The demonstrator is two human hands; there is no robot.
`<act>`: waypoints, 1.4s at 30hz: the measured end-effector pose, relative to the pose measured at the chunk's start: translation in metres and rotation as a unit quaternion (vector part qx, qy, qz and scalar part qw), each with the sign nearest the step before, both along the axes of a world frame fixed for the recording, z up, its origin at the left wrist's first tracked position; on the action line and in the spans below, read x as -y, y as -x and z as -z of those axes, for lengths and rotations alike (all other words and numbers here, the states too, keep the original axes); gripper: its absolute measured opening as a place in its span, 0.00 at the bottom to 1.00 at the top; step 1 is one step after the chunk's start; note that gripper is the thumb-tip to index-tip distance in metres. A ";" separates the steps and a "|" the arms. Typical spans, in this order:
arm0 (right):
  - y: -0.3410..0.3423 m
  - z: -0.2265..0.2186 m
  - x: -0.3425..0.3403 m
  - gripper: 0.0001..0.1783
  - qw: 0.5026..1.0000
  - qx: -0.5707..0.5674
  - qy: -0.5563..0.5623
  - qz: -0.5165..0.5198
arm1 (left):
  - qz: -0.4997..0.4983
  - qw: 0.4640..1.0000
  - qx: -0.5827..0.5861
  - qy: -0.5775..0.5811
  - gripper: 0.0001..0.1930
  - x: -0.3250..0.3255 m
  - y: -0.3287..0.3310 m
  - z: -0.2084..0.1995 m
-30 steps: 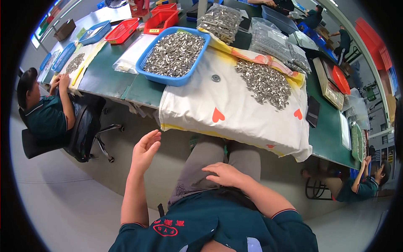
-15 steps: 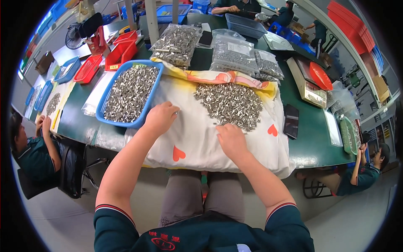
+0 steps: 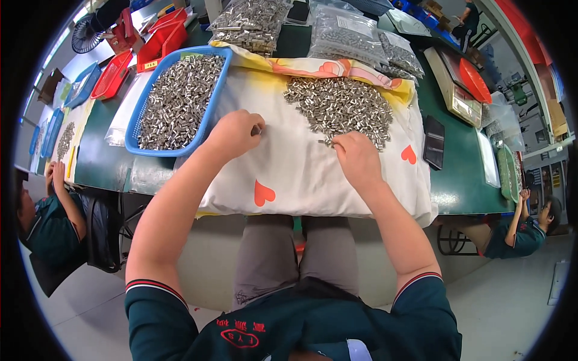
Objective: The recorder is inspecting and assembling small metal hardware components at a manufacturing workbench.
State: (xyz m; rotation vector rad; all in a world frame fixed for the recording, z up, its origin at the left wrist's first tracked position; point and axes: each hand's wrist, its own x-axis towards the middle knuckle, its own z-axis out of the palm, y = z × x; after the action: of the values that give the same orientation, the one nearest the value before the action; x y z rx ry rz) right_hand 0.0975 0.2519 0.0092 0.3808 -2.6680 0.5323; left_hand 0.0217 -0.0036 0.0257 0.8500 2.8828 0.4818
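Observation:
On a white cloth (image 3: 229, 191) with red hearts lies a loose heap of small silvery metal cylinders (image 3: 346, 108). At its near edge is my right hand (image 3: 360, 157), thumb and fingers pinched together; a small metal cylinder (image 3: 323, 142) pokes out beside the fingertips. My left hand (image 3: 236, 133) is closed over the cloth, left of the heap, with a bit of metal showing between its curled fingers. How many pieces this hand holds is hidden. Left of that hand stands a blue plastic basket (image 3: 133, 133), filled with the same kind of cylinders.
Clear bags of metal parts (image 3: 349, 37) lie behind the cloth. To the right are a dark phone (image 3: 433, 143), a scale (image 3: 448, 84) and a red dish (image 3: 475, 82). Red bins (image 3: 112, 75) stand at the far left. Other people (image 3: 51, 225) sit at both sides.
The head view has tilted, so the table sits higher in the picture. My left hand's fingers have curled in more. My right hand's fingers have drawn into a pinch at the heap's edge.

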 end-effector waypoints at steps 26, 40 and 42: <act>0.057 0.002 0.045 0.05 0.987 0.044 -0.139 -0.060 | -0.016 0.516 0.493 -0.700 0.16 -0.032 0.001 0.040; 0.063 -0.007 0.054 0.09 0.860 0.179 0.479 -0.011 | -0.001 0.636 0.421 -0.647 0.17 -0.032 0.007 0.017; 0.064 -0.003 0.061 0.09 0.795 0.235 0.553 -0.080 | -0.034 0.579 0.453 -0.677 0.17 -0.022 0.004 0.030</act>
State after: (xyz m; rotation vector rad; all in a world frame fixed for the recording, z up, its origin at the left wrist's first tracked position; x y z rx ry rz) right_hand 0.0331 0.1904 0.0122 0.0982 -2.1720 2.2902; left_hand 0.0175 0.0187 -0.0044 0.2445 1.1575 2.3261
